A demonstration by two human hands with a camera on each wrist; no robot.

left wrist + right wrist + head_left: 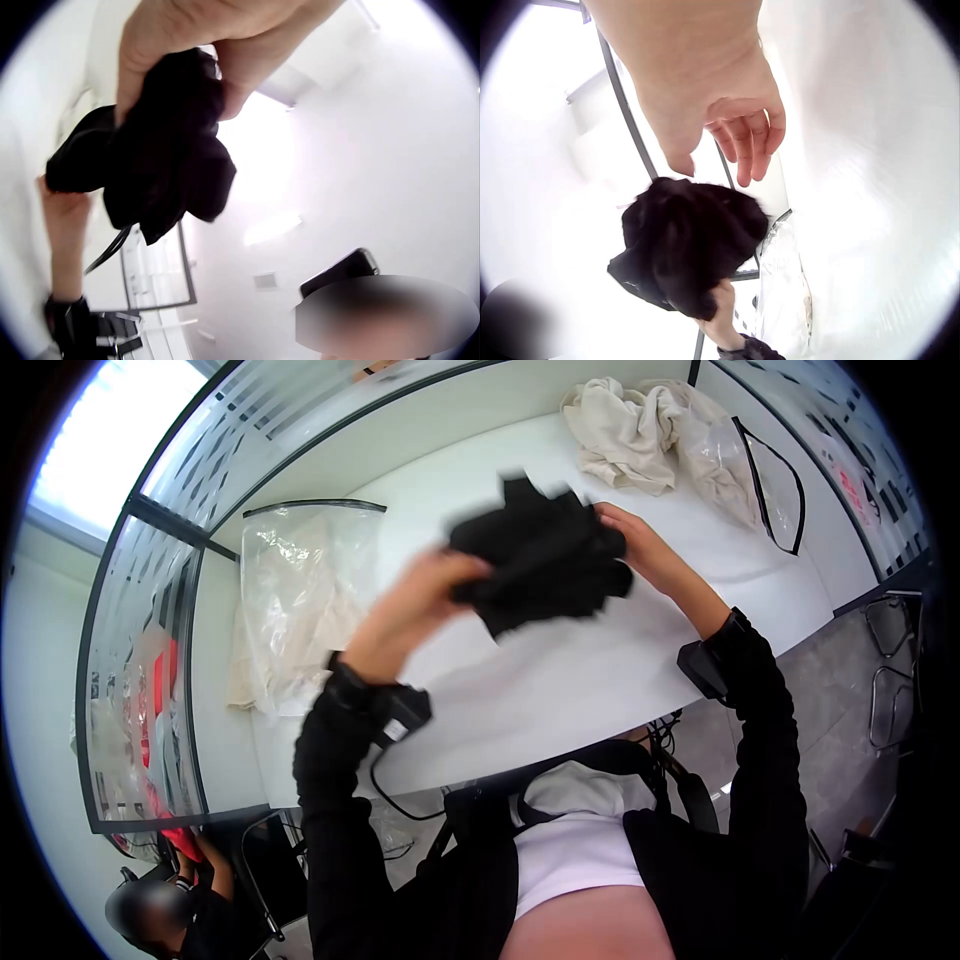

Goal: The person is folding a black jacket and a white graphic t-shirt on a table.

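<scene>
A bunched black cloth [545,560] is held up over the white table, blurred in the head view. My left hand [425,595] pinches its left side, thumb on one face and fingers on the other, as the left wrist view shows with the cloth [169,150] hanging from the grip. On the cloth's right side is my right hand [640,545], its fingertips right at the edge. In the right wrist view the right hand [720,112] has loosely bent, spread fingers, with the thumb tip just above the cloth [690,240].
On the left of the table [500,710] lies a clear plastic bag [300,570] with beige fabric inside. A crumpled beige cloth [625,435] and another clear bag [725,470] lie at the back right. Partition panels border the table. Another person [160,910] is at the lower left.
</scene>
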